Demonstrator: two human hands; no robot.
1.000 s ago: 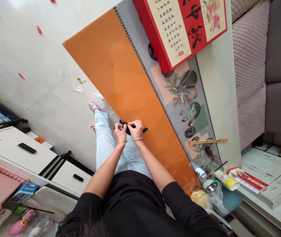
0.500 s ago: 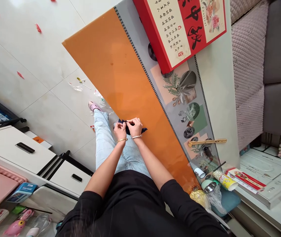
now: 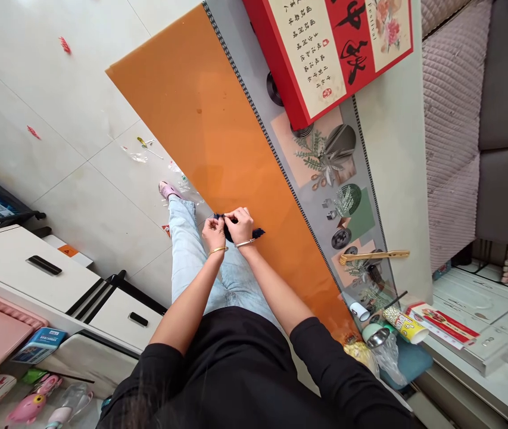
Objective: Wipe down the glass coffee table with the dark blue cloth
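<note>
A small dark navy cloth (image 3: 258, 233) is gathered between my hands at the near edge of the orange table mat (image 3: 218, 137). My left hand (image 3: 214, 233) pinches its left end, thumb against fingertips. Close beside it, my right hand (image 3: 239, 224) is closed on the same cloth, the fingertips of both hands nearly meeting. A ragged corner of the fabric sticks out to the right, under my right hand. Most of the cloth is hidden by my fingers, so I cannot tell what kind of article it is.
A big red gift box (image 3: 325, 65) stands at the table's far end. To the right lie a wooden back scratcher (image 3: 374, 256), a paper cup (image 3: 360, 311), a bowl (image 3: 376, 335) and a popcorn tub (image 3: 404, 325). White drawers (image 3: 34, 268) stand at left; litter (image 3: 140, 152) dots the floor.
Both hands have shifted slightly up and left with the dark cloth, still pinching it close together. The view has moved a little.
</note>
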